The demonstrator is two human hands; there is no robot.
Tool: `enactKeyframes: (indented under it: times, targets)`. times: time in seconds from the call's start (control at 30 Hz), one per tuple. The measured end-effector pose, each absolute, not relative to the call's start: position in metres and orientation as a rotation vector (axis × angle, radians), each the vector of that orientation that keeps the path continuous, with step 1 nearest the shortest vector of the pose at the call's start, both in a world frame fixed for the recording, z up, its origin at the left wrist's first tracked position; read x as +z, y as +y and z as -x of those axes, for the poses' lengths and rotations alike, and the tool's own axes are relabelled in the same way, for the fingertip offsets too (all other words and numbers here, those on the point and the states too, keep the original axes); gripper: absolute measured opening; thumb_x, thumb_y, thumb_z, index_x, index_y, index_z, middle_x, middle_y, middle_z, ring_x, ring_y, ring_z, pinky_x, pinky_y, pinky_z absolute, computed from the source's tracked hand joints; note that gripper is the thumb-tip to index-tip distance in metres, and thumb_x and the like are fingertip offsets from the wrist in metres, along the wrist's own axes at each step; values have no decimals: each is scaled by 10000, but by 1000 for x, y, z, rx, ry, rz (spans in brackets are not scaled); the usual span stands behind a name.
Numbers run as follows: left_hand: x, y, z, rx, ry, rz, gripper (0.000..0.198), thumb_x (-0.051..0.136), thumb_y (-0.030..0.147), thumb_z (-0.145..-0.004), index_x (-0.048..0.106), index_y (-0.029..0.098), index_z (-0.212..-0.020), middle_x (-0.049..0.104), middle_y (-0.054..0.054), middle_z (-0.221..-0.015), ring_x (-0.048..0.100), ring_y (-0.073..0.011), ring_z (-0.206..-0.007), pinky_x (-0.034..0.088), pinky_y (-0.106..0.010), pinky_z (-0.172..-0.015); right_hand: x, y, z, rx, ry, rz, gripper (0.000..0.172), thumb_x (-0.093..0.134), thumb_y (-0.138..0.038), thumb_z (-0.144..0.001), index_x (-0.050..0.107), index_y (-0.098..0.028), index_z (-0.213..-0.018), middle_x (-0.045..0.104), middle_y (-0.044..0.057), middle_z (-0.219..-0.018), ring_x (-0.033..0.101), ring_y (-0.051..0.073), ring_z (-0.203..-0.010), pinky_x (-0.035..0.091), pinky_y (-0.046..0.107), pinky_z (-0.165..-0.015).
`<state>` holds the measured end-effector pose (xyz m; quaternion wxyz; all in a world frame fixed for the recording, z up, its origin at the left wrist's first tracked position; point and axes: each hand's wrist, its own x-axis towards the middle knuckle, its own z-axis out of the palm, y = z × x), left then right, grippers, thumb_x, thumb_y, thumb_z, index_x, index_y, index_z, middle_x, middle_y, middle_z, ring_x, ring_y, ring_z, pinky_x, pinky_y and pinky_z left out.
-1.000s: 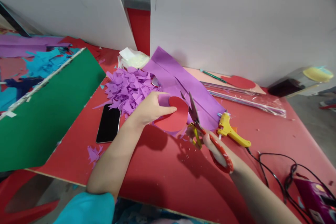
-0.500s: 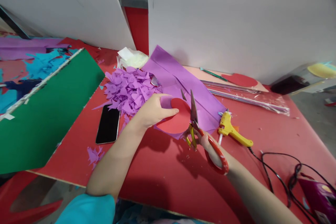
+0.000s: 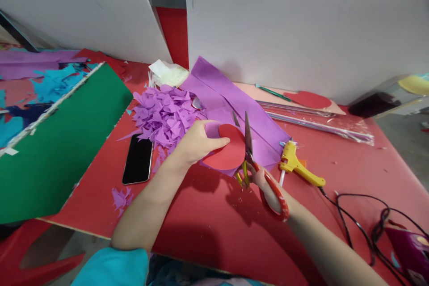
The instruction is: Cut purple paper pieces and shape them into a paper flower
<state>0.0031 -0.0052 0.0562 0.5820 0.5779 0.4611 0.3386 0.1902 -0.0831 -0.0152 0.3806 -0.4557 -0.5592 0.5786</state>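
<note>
My left hand (image 3: 201,142) pinches a rounded red paper piece (image 3: 229,151) laid over purple paper, its thumb on top. In my right hand (image 3: 263,182) are scissors (image 3: 275,205) with red and yellow handles. Their blades are parted and point away from me, at the right edge of the red piece. Behind both hands lies a large purple sheet (image 3: 214,80). A heap of small purple cut pieces (image 3: 164,114) sits just beyond my left hand.
A black phone (image 3: 138,159) and a green board (image 3: 67,143) lie left on the red table (image 3: 187,232). To the right are a yellow glue gun (image 3: 298,165) with a black cord, plastic-wrapped sticks (image 3: 321,128) and a red cutout (image 3: 310,99). White panels (image 3: 284,22) stand behind.
The scissors and right hand have shifted very slightly relative to the red piece. The left hand keeps its grip. The view has moved a little.
</note>
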Motion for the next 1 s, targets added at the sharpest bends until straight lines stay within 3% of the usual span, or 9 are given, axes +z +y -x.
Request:
enactKeyframes:
  times: [0.2,0.43,1.0]
  targets:
    - [51,-4,-5,803,1039,-1339,139,659,205,-662,648,153,-790,694,-23,-788,648,-173,-709,532,-291,-641,-21,-84,-187,1492,-1385,1121,550,318,-681,-808,579,-221,-957,459,14,-718,356,149,-580,386,309,-573]
    - [50,-4,-8,807,1057,-1320,137,664,212,-659,649,141,-775,696,-31,-774,650,-174,-687,530,-291,-627,-24,-86,-184,1501,-1349,1112,503,293,-678,-817,498,-221,-764,403,-5,-700,315,135,-564,341,295,-553]
    - [47,-4,-5,772,1016,-1335,193,647,209,-675,662,130,-851,687,-46,-783,642,-170,-700,518,-297,-668,-28,-87,-192,1494,-1517,1097,531,195,-647,-859,480,-206,-937,392,-11,-733,281,111,-554,275,274,-505]
